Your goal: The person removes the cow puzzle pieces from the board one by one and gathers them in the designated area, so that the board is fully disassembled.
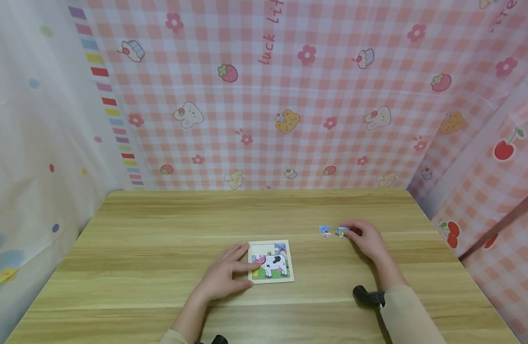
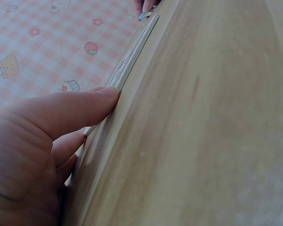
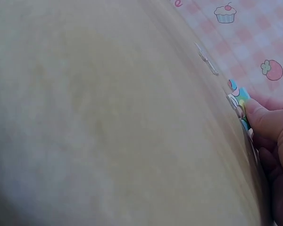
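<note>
A square jigsaw tray (image 1: 271,282) with a pale frame and a cow picture lies flat on the table. Its upper left area shows bare pale backing. My left hand (image 1: 224,274) rests spread at the tray's left side, thumb at the near left corner and one straight finger over the cow's head; the thumb (image 2: 92,107) touches the edge in the left wrist view. Farther right, my right hand (image 1: 367,238) pinches a small blue and green puzzle piece (image 3: 241,101) between thumb and fingers, close over the table. Another puzzle piece (image 1: 325,231) lies just left of it.
The wood-grain table (image 1: 160,215) ends at a pink checked curtain (image 1: 264,95) behind, with more cloth at both sides. A black wrist strap mount (image 1: 368,297) sits by the right sleeve, low over the table.
</note>
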Demonstrator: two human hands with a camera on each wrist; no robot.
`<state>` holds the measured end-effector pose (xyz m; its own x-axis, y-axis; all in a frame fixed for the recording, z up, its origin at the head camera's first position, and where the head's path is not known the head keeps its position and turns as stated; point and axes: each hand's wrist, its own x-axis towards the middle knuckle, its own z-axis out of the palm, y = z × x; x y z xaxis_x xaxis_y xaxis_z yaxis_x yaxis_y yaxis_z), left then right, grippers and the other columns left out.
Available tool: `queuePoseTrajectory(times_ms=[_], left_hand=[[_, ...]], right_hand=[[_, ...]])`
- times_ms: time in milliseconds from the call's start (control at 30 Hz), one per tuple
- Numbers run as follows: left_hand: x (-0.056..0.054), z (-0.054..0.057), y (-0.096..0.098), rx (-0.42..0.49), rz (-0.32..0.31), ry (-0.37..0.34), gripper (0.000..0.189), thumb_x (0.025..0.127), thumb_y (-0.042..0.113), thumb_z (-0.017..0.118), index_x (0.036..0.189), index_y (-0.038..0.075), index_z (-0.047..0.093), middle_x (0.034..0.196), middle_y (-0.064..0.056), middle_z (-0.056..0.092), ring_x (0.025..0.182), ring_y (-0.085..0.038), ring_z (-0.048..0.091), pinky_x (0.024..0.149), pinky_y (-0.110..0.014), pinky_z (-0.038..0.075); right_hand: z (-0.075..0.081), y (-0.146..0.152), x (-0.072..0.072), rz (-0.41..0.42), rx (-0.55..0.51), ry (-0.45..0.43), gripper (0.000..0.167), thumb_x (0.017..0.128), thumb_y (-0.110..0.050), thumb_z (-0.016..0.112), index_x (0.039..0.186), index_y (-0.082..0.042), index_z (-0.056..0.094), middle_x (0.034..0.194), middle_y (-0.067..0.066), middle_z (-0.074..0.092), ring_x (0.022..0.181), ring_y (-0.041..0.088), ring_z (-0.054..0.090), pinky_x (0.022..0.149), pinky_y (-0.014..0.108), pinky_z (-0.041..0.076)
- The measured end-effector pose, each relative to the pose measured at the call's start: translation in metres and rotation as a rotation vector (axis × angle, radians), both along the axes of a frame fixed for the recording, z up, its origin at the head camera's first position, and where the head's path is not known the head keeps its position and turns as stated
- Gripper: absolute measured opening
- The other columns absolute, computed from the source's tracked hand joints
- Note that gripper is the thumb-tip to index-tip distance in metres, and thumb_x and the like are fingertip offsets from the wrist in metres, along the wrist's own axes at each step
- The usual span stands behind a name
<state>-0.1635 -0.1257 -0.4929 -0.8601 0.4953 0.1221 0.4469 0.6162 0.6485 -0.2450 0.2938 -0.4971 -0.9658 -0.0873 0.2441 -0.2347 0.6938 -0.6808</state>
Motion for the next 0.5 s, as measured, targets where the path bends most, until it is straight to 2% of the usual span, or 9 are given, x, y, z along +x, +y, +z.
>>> queuePoseTrajectory(times_ms=[167, 500], left_hand=[[-0.0004, -0.0005, 0.0, 0.001, 0.001, -0.006, 0.043, 0.084, 0.028, 0.077, 0.127, 0.026, 0.07, 0.157, -0.012, 0.035, 0.147, -0.036, 0.022, 0.117, -0.059, 0.013], [0.0007, 0.0015, 0.0005, 0.003, -0.005, -0.005, 0.042, 0.084, 0.025, 0.077, 0.125, 0.023, 0.071, 0.157, -0.014, 0.035, 0.147, -0.037, 0.022, 0.117, -0.059, 0.013]], right_hand=[[-0.0027, -0.0018, -0.0016, -0.019, 0.007, 0.008, 0.017, 0.095, -0.006, 0.066, 0.11, -0.002, 0.072, 0.108, 0.016, 0.066, 0.099, 0.031, 0.061, 0.086, 0.045, 0.049], [-0.0045, -0.0051, -0.0032, -0.025, 0.036, 0.082, 0.014, 0.092, -0.004, 0.069, 0.105, -0.003, 0.074, 0.105, 0.015, 0.067, 0.096, 0.03, 0.061, 0.083, 0.044, 0.049]])
